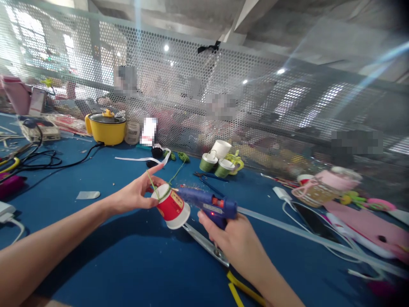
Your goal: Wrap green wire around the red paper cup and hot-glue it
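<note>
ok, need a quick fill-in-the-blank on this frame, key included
1. The ____ hand grips the glue gun.
2. The left hand holds a red cup whose wide rim is ____.
3. Yarn running from the cup is ____.
4. The lidded pot is ____.

Missing words: right; white; green; yellow.

Bright light comes through the windows (25,30) at the far left, and they look almost white. Small round lights (166,47) shine like dots on the grey wall with holes (179,81). Pale blue streaks of glare cross the top right, where the corner goes black. A soft shadow lies on the blue desk (179,281) below the left hand (136,194). The right edge looks stretched and smeary.
</note>
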The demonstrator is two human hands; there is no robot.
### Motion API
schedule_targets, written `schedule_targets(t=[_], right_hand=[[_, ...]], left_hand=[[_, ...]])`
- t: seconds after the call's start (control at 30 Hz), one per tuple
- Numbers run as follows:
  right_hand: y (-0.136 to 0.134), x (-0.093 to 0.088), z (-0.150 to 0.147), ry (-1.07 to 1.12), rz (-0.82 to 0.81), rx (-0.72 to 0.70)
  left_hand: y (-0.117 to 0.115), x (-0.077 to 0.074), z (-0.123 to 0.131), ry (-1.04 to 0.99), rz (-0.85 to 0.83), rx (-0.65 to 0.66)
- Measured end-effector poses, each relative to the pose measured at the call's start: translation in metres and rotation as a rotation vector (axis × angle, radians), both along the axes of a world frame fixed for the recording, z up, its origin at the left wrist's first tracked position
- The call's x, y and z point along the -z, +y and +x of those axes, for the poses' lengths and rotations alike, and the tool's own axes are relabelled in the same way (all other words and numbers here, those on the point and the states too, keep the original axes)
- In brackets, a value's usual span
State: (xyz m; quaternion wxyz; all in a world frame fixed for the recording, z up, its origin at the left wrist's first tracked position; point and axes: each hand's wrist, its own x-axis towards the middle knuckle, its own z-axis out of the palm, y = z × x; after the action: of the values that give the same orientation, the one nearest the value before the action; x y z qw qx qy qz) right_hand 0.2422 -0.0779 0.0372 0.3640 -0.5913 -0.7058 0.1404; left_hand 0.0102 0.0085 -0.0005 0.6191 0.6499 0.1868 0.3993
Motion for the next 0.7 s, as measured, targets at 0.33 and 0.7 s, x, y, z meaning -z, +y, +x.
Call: schedule_targets(t=[0.33,0.7], right_hand=[[0.045,-0.015,0.022,0.39,-0.258,0.19],[0.089,0.036,0.043,0.02,-0.421,0.404]], left_hand=[[0.003,0.0,-0.003,0.033,-0.016,0.005],[0.002,-0.006,-0.007,0.168,-0.023,0.032]])
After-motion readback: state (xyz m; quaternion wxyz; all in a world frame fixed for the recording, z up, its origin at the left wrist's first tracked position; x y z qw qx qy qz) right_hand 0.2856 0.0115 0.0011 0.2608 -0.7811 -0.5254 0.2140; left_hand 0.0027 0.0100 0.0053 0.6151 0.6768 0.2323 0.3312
